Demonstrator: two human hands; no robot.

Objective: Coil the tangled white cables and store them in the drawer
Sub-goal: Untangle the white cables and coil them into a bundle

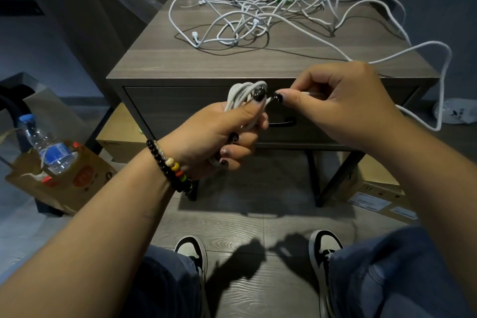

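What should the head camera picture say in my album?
Left hand holds a cable coil; right hand feeds more.

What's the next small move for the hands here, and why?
Probably wrap another loop: the right hand pinches the loose cable, which trails over the nightstand's edge, while the left hand grips a partial coil. The drawer is shut, so storing comes later.

Single head-worn wide-angle view, looking forward and down, close over the worktop (pixel 180 59) and floor (pixel 258 235).
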